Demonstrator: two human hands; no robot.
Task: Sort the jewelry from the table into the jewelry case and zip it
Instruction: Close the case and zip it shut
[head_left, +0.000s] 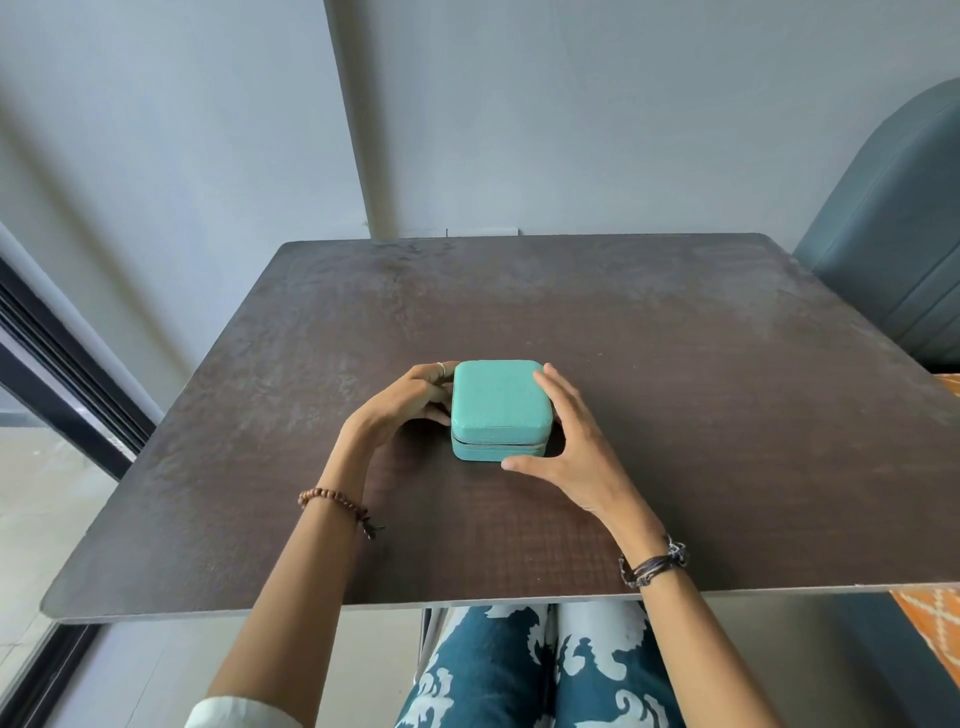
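A small teal jewelry case (496, 402) sits closed in the middle of the dark brown table (675, 389), its zipper seam running along the near side. My left hand (410, 397) lies against the case's left side with curled fingers touching it. On the right, my right hand (566, 447) cups the case with straight fingers along its right side and the thumb by the near right corner. No loose jewelry shows on the table.
A teal upholstered chair (893, 234) stands at the table's far right corner. A grey wall runs behind the table, and a dark window frame (62, 364) is on the left. An orange patterned cloth (930, 618) shows under the table's right edge.
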